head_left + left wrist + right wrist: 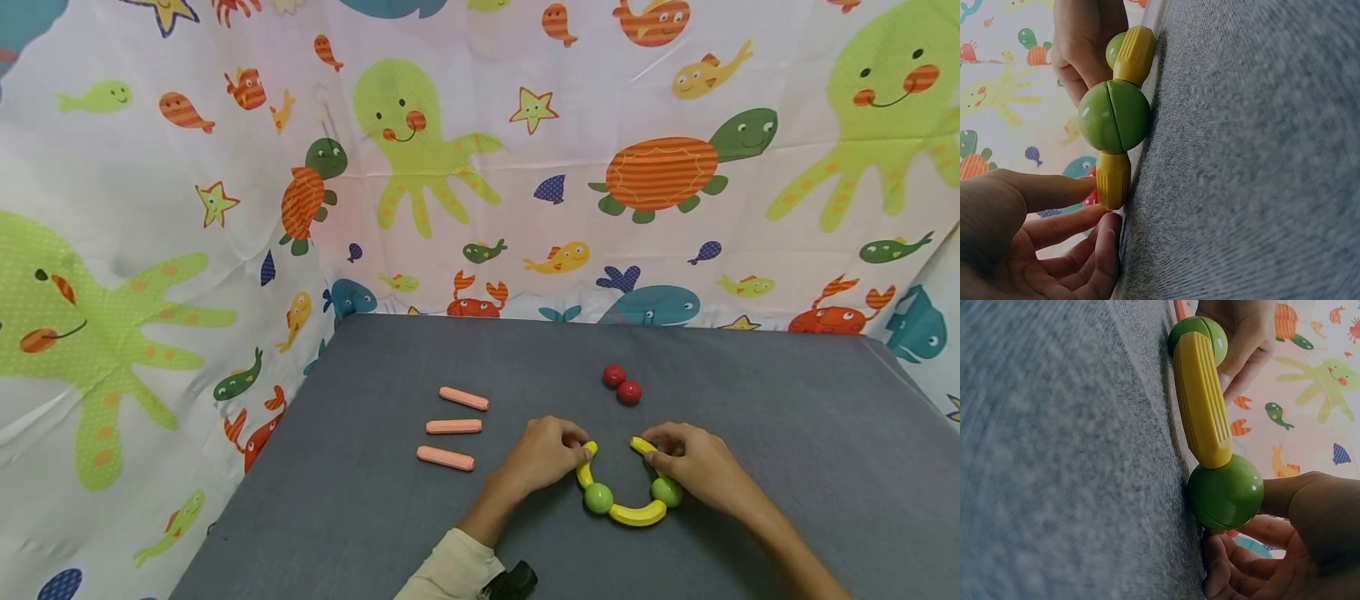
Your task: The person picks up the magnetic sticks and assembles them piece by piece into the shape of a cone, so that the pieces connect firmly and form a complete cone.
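On the grey table, curved yellow rods and two green balls are joined in a U-shaped chain that opens toward the back. My left hand (543, 454) pinches the left yellow rod (584, 473) near its upper end. Below that rod sits the left green ball (598, 498), and the bottom yellow rod (637, 514) runs from it to the right green ball (666, 492). With thumb and fingers, my right hand (701, 467) pinches the right yellow rod (642, 446). In the right wrist view the green ball (1225, 491) mostly hides that rod.
Two red balls (629, 392) lie behind the chain. To the left, several straight pink rods (453, 427) lie in a column. A cloth with sea animals (480, 150) hangs along the table's back and left sides.
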Available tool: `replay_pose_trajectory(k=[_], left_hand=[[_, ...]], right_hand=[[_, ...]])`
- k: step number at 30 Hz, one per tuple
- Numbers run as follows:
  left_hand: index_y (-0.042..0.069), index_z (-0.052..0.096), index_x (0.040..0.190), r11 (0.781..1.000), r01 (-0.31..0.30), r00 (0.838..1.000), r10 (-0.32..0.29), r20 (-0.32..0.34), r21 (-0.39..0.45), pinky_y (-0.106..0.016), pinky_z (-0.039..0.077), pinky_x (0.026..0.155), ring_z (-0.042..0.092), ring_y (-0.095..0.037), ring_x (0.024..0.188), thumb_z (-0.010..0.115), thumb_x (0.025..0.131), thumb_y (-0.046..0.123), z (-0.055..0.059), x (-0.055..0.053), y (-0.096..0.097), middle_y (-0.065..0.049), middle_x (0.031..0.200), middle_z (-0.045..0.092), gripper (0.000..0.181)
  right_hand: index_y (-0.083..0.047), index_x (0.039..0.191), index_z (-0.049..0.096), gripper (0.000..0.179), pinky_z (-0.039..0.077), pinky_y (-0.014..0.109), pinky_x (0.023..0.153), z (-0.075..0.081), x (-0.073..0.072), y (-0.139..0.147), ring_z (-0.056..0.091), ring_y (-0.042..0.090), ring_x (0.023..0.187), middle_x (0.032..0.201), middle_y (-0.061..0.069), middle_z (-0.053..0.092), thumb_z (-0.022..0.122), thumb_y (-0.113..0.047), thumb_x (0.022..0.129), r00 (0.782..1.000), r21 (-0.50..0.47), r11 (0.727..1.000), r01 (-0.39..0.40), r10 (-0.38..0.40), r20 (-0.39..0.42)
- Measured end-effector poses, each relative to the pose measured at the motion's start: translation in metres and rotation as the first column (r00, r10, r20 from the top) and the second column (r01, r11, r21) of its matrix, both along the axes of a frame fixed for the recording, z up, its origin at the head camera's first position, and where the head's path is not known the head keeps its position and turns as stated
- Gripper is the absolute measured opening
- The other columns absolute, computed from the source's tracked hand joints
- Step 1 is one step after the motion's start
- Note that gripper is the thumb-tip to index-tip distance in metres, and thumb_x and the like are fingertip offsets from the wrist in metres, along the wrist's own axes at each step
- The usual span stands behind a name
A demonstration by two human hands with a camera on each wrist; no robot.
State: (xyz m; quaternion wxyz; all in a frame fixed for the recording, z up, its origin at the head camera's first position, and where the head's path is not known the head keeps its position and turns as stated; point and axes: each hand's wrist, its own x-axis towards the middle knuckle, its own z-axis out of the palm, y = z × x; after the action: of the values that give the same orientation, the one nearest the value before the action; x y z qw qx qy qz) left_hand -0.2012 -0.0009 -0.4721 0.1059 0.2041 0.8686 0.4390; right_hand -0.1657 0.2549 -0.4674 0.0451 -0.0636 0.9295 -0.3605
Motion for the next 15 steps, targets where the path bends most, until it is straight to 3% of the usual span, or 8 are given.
replay_pose_trajectory(k=[9,15], left_hand=[[0.008,0.078,0.122,0.999,0.030,0.996,-0.031,-0.080,-0.012,-0.020,0.053,0.080,0.061,0.000,0.089,0.077,0.098,0.018,0.003,-0.007,0.001,-0.001,0.108,0.073,0.027],[0.008,0.077,0.125,0.999,0.032,0.986,-0.026,-0.165,0.030,-0.020,0.055,0.084,0.071,-0.009,0.099,0.075,0.098,0.014,0.009,-0.024,0.008,-0.005,0.114,0.071,0.028]], right_hand=[[-0.008,0.118,0.076,0.024,0.043,0.027,0.060,0.000,0.001,0.001,0.055,0.012,0.073,0.087,-0.001,0.064,0.077,-0.021,0.097,1.000,-0.009,1.000,0.000,0.000,0.005],[-0.007,0.118,0.076,0.025,0.044,0.027,0.061,0.000,0.000,0.002,0.055,0.013,0.073,0.088,0.000,0.065,0.076,-0.022,0.098,1.000,-0.021,1.000,0.000,0.001,0.016]])
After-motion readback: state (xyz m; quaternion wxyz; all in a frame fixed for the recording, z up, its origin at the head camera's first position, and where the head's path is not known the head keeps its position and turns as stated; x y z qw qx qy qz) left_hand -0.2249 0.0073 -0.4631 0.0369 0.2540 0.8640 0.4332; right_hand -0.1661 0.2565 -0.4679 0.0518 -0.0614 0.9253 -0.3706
